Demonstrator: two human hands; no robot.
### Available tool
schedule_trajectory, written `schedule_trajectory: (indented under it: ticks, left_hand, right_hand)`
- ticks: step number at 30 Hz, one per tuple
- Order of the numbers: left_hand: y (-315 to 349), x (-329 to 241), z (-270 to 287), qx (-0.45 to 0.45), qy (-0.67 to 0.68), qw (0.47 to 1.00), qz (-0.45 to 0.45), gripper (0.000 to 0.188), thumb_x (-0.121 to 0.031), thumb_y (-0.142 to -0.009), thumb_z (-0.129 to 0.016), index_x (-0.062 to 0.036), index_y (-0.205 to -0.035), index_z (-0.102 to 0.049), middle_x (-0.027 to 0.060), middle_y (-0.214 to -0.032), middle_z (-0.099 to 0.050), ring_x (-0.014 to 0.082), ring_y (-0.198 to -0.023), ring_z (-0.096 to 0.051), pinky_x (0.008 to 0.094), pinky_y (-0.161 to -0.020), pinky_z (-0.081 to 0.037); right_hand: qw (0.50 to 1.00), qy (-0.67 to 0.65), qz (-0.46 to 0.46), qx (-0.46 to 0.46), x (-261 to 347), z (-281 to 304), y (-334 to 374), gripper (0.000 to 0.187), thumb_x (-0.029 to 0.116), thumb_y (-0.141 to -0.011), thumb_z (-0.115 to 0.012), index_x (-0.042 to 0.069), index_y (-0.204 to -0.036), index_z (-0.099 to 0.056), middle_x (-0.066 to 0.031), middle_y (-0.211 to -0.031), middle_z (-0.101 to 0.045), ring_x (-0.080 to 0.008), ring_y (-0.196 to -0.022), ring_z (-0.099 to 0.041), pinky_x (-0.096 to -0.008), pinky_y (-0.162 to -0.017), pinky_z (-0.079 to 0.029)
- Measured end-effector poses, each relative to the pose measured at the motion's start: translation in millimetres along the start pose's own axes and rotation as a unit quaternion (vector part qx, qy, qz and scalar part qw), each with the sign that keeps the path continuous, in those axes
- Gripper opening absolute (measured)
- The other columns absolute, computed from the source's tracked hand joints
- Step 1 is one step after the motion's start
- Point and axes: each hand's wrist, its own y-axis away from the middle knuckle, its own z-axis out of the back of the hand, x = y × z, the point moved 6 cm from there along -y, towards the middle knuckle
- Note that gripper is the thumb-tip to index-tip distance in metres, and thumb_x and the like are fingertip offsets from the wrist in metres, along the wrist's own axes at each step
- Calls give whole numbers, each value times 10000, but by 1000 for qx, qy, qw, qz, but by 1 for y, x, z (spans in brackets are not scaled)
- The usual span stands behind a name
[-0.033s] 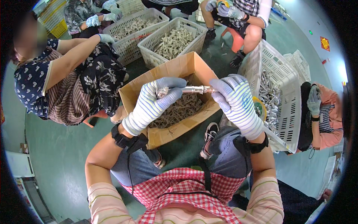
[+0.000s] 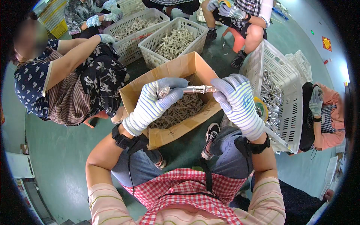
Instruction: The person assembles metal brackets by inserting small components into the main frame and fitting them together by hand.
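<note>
Above the cardboard box, a slim, shiny metal tube with stepped rings [image 2: 197, 89] lies level between my hands. My left hand [image 2: 148, 107], in a white and blue striped knit glove, is closed around its left end. A crumpled whitish lump [image 2: 163, 92] shows between that hand's thumb and fingers. My right hand [image 2: 242, 105], gloved alike, pinches the tube's coppery right end, and its fingertips hide the tip. Under both hands, the open cardboard box [image 2: 168, 74] holds a heap of grey-brown twisted pieces [image 2: 170, 116].
To my right stands a white slatted crate [image 2: 288, 112] with shiny metal tubes [image 2: 272, 93] and a yellow ring [image 2: 265, 108] by my right wrist. Ahead are white crates [image 2: 150, 57] of pale pieces. Co-workers sit at left [image 2: 67, 86], far right [image 2: 330, 116] and ahead [image 2: 240, 22].
</note>
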Motion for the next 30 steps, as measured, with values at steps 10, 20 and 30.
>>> schedule_trajectory:
  ticks: [10,20,30]
  left_hand:
    - [1,10,-20,119,-13,992,24,295,-189,-889,-579,-8,-1121,-600,3,-811,-618,69,-726,-543,234,-661,-452]
    - [8,12,-34,177,184,957,140,370,-279,-898,-597,-39,-1177,-562,-39,-833,-575,35,-715,-477,190,-635,-401]
    - [9,7,-53,209,213,948,113,268,-260,-927,-538,-67,-1112,-551,-11,-862,-609,53,-721,-537,192,-610,-439]
  right_hand:
    - [995,-84,-23,-46,-3,4,-1,280,215,-724,-679,91,-968,-624,-74,-779,-597,-285,-744,-551,-390,-707,-412]
    - [955,-268,-115,-49,-10,-5,8,249,136,-769,-670,58,-999,-615,-85,-853,-613,-276,-777,-567,-354,-741,-437]
    - [837,-502,-218,-31,-3,-21,16,196,151,-912,-561,34,-1069,-564,-8,-937,-585,-77,-839,-521,-234,-764,-434]
